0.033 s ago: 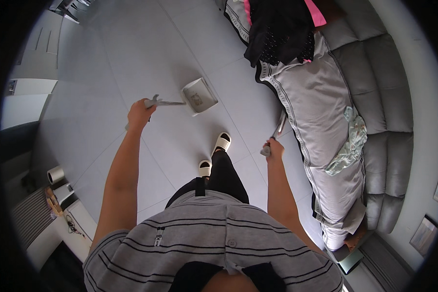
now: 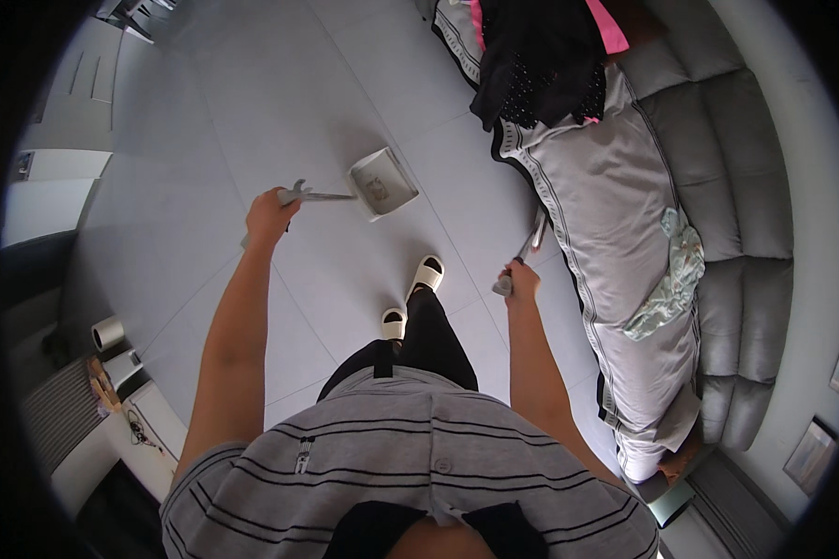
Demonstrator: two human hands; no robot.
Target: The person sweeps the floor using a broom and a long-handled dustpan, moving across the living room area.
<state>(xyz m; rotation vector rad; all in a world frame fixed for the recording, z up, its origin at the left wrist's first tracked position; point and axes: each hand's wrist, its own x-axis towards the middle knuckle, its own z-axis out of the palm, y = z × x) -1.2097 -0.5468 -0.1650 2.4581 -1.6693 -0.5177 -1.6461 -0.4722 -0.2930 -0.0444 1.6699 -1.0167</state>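
Observation:
My left hand (image 2: 268, 213) is closed around the grey upright handle of a long-handled dustpan. Down on the floor, its pale square dustpan (image 2: 403, 193) has some small debris inside. My right hand (image 2: 524, 279) grips a grey stick, seemingly a broom (image 2: 536, 236), which slants away toward the sofa's lower edge. The broom's far end is partly hidden beside the hanging sofa cover, so its bristles cannot be made out.
Along the right runs a dark grey sofa (image 2: 741, 205) with a pale black-edged cover (image 2: 606, 196). Black and pink clothing (image 2: 541, 79) and a mint patterned cloth (image 2: 671, 279) lie on it. My sandals (image 2: 428, 273) stand on grey floor tiles. A white cabinet (image 2: 154, 419) is at left.
My right hand has shifted slightly left and upward with the broom. The left hand and the dustpan look nearly unmoved.

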